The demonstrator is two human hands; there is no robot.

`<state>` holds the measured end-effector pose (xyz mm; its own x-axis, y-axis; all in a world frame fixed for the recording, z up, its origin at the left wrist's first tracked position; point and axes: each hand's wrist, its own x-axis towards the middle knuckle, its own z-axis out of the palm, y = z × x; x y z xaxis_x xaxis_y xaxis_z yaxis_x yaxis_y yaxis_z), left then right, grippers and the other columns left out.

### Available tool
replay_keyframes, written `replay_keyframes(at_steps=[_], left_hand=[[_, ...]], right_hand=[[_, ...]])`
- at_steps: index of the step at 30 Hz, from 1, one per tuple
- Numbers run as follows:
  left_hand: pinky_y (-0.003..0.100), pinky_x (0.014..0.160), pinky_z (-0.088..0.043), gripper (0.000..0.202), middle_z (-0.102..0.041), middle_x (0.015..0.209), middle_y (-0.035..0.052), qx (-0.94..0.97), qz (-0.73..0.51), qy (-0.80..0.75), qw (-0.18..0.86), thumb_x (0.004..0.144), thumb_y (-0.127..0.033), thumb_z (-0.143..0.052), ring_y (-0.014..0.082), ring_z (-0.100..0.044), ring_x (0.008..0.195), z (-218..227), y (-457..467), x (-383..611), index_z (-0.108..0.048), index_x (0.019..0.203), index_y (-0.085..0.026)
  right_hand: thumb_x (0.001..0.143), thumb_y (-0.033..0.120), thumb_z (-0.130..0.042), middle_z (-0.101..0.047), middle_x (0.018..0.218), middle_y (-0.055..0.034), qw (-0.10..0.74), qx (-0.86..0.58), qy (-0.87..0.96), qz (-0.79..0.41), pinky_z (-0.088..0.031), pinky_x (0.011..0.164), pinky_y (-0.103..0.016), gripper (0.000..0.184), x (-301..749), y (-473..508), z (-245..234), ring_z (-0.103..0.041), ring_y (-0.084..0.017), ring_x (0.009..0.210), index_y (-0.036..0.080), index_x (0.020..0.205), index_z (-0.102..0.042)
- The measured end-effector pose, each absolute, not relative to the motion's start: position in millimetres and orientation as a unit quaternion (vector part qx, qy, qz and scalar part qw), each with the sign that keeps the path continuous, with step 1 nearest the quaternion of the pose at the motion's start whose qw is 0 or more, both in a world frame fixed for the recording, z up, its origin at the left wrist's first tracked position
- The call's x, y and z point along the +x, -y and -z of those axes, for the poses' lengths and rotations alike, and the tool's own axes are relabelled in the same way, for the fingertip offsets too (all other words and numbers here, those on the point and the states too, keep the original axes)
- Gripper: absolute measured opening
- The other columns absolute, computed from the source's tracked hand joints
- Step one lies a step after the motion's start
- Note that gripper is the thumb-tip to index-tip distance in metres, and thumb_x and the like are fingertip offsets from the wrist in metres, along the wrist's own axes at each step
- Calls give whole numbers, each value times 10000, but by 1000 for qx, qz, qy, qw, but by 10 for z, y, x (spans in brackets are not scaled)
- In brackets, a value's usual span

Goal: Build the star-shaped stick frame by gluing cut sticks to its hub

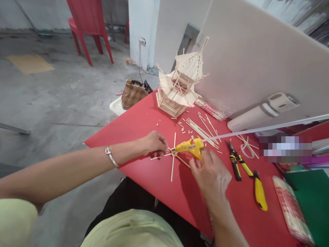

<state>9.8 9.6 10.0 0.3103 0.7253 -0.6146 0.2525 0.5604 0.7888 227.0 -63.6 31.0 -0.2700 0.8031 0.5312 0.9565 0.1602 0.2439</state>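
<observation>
A yellow glue gun (191,146) is gripped in my right hand (209,169), its nozzle pointing left. A long translucent glue stick (257,129) juts from its rear. Under the nozzle lies a spoked frame of thin wooden sticks (172,169), with a small ring at its hub. The nozzle tip is close to that hub; contact is unclear. My left hand (155,144) hovers at the frame's left side, fingertips pinched together near one spoke. Whatever those fingers hold is too small to make out. The gun hides part of the frame's upper right.
Behind stands a tiered wooden-stick pagoda model (177,82). Loose sticks (200,132) and short cut bits lie before it. Yellow-black cutting pliers (235,161) rest on the right, with a packet of sticks (291,209) nearer me. The red table's (115,133) left corner juts over the floor.
</observation>
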Motion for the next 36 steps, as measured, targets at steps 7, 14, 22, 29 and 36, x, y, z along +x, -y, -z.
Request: replay_keyframes(at_steps=[7,14,22,29,36], left_hand=[[206,392,-389,119,-622,451,50,437,-162,-582,666,648,-67,-699,151,-608,437,-62,-160,212,-620,576,-117],[207,393,-397,163,-606,432,43,434,-153,-595,658,658,-39,-687,164,-625,455,-93,-161,272,-600,544,-116],[218,427,-451,128,-628,467,44,443,-128,-619,635,666,-46,-680,164,-637,475,-127,-184,311,-624,573,-113],[223,444,-473,109,-633,460,48,446,-121,-626,628,645,-75,-726,174,-648,486,-95,-203,326,-641,587,-110],[240,458,-490,96,-653,496,66,437,-120,-643,618,658,-70,-705,189,-664,516,-100,-207,349,-643,598,-111]], right_hand=[[875,306,-544,-651,826,-26,151,-584,751,267,-338,604,-278,266,2287,635,-290,-559,-147,704,163,1079,-638],[878,312,-556,-657,858,-23,153,-581,755,263,-336,610,-275,277,2310,609,-273,-561,-144,745,151,1091,-628],[871,278,-543,-655,853,-23,164,-584,755,249,-330,605,-272,242,2335,577,-242,-545,-141,736,156,1062,-628],[878,292,-535,-651,866,-39,174,-579,763,229,-368,634,-274,286,2383,562,-201,-566,-157,765,147,1109,-619],[873,272,-543,-647,862,-33,189,-580,764,210,-383,628,-273,278,2434,551,-160,-567,-151,761,144,1107,-619]])
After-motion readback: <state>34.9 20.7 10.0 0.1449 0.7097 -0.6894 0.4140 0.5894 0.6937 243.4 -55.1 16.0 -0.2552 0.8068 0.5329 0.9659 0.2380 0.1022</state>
